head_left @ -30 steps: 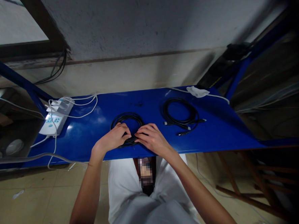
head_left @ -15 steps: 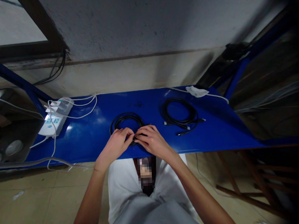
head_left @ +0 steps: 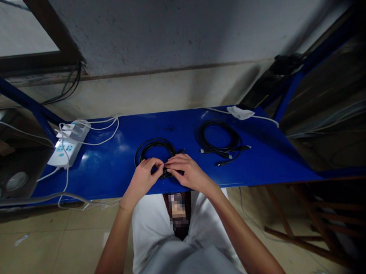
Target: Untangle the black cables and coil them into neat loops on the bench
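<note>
A coiled black cable (head_left: pixel 156 141) lies on the blue table (head_left: pixel 111 174) near its front edge. My left hand (head_left: pixel 146 174) is at the coil's front side, its thumb and index finger pinched together. Close beside it, my right hand (head_left: pixel 186 170) has its fingers bent together over the same part of the coil. What sits between the fingertips is too small to make out. A connector end (head_left: pixel 182 151) of the cable sticks out behind my right hand. To the right lies a second black coil (head_left: pixel 220 135) with several plugs.
A white power strip (head_left: pixel 66 148) with white cords stands at the table's left. A white wrapped piece (head_left: pixel 241 112) on a white cord lies at the back right. Blue frame posts rise at both sides, before a wall. A wooden stool (head_left: pixel 301 241) stands below right.
The fingers of my right hand have shifted slightly, and its thumb now shows apart from the index finger at the base. The connector behind it is more visible. Both coils stay in place.
</note>
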`<state>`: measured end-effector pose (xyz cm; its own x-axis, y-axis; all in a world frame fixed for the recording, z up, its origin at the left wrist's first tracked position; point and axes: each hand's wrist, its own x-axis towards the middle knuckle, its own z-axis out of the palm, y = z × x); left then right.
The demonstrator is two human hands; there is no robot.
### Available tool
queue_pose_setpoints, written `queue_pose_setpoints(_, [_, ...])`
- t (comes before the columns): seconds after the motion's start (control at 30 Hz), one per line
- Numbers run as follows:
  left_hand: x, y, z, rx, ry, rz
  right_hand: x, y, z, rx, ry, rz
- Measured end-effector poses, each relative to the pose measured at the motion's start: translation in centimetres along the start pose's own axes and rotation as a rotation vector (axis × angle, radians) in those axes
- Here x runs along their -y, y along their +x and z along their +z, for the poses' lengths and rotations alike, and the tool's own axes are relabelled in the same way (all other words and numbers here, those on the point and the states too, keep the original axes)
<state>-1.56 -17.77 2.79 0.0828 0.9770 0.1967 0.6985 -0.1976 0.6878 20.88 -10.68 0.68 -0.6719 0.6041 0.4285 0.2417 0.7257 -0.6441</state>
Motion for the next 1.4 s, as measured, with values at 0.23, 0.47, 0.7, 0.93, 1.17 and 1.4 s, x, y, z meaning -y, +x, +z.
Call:
queue_pose_setpoints(0.23, [-0.1, 0.0, 0.3, -0.037, -0.008, 0.033, -0.9, 0.4, 0.3, 0.013, 0.053, 0.044])
queue_pose_setpoints(0.47, [-0.5, -0.2, 0.5, -0.037, -0.046, 0.001, -1.1, 0.7, 0.2, 0.039, 0.095, 0.105])
queue_pose_setpoints(0.7, [-0.7, 0.1, 0.9, -0.07, -0.09, -0.055, -0.6, 1.0, -0.1, 0.088, 0.054, 0.175])
queue_pose_setpoints(0.93, [-0.7, -0.3, 0.4, -0.038, -0.184, 0.023, -0.3, 1.0, -0.2, 0.066, 0.076, 0.16])
queue_pose_setpoints(1.17, [-1.2, 0.2, -0.3, 0.035, -0.209, -0.042, -0.6, 0.6, 0.4, 0.014, 0.074, 0.127])
queue_pose_setpoints(1.4, [-1.2, 0.5, -0.2, 0.058, -0.172, -0.038, -0.3, -0.2, 1.4, -0.08, 0.101, 0.129])
